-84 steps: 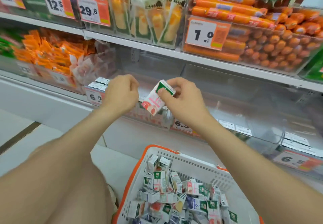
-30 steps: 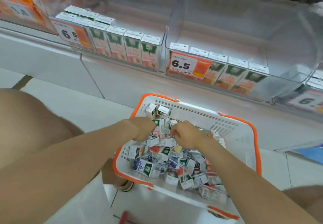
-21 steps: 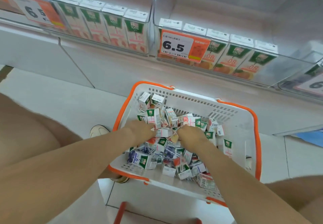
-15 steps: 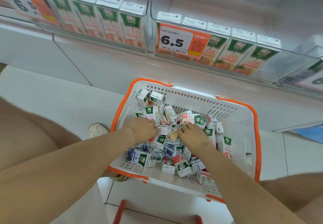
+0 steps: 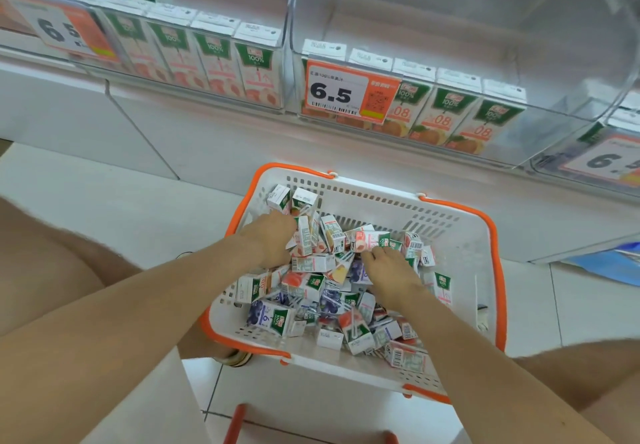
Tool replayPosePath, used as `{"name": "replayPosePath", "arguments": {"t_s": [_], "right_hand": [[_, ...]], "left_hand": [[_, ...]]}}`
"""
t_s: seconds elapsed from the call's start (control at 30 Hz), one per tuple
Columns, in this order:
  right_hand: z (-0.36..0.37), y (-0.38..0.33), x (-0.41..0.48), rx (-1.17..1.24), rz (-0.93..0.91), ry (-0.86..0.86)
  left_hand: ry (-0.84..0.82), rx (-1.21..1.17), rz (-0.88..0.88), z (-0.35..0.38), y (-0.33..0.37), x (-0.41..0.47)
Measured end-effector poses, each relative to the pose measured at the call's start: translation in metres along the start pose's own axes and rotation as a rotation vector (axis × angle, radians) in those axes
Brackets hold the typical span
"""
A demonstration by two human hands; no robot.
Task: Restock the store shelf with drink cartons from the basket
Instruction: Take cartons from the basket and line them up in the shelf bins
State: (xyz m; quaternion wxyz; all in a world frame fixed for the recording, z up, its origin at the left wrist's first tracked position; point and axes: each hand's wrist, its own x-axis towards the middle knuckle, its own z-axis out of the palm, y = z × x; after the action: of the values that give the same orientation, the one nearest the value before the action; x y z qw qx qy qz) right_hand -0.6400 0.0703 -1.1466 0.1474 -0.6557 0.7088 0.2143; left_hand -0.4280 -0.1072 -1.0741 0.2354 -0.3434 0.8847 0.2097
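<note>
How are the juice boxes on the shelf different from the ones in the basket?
The shelf cartons stand upright in tidy rows, but the basket cartons lie tumbled in a heap, pointing every way. The shelf cartons are sorted, pink together and orange together, while the basket cartons mix pink, orange and purple-blue. Both wear the same green 100% label.

The left hand [image 5: 273,240] hides its fingertips among the drink cartons [image 5: 304,284]; its grip cannot be told. Beyond the right hand [image 5: 389,272], a price tag [image 5: 609,163] is cut off.
</note>
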Motion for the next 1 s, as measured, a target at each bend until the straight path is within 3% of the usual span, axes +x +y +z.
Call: {"name": "replayPosePath", "arguments": {"t_s": [0.13,0.27,0.5,0.8,1.0], "right_hand": [[-0.043,0.011,-0.013,0.389,0.075,0.09],[-0.106,0.017,-0.029,0.713,0.006,0.172],[-0.219,0.025,-0.081,0.591,-0.104,0.168],[-0.274,0.052,-0.145,0.851,-0.044,0.335],[-0.292,0.088,-0.182,0.814,0.175,0.672]], "left_hand": [[-0.017,-0.244,0.062,-0.021,0.009,-0.004],[0.006,-0.481,0.138,-0.059,0.031,-0.024],[0.3,-0.836,0.228,-0.113,0.055,-0.075],[0.435,-0.929,0.368,-0.134,0.094,-0.098],[0.638,-0.98,0.46,-0.166,0.161,-0.094]]}}
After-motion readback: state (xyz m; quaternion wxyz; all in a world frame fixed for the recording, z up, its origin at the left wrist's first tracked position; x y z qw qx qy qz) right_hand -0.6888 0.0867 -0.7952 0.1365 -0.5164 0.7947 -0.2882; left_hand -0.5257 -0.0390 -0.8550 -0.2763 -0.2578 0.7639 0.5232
